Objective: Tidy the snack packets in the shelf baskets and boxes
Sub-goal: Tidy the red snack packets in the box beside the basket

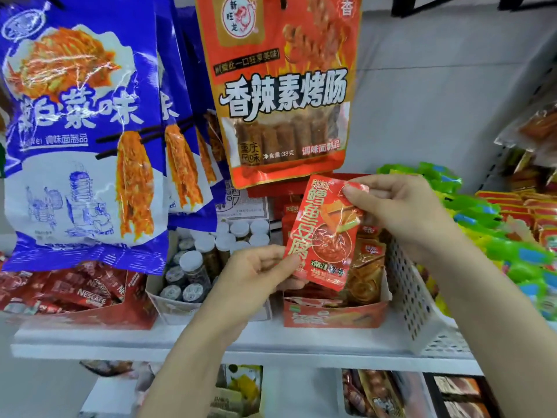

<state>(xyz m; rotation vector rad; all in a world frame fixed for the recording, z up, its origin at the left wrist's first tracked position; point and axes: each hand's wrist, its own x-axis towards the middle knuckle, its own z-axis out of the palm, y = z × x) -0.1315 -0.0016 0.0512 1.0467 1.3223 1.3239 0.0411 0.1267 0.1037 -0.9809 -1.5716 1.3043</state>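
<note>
I hold a small red snack packet (324, 233) with both hands above an open red cardboard box (334, 316) on the white shelf. My left hand (256, 274) pinches its lower left corner. My right hand (398, 212) pinches its upper right corner. The packet is tilted, face toward me. Inside the box lie more red and orange packets (366, 267), partly hidden behind the held one.
A white perforated basket (413, 297) with green and red packets stands right of the box. To the left stand a box of small jars (208, 260) and a Nescafe sachet box (75, 294). Large blue (81, 131) and orange (280, 89) bags hang above. The white shelf edge (271, 345) runs below.
</note>
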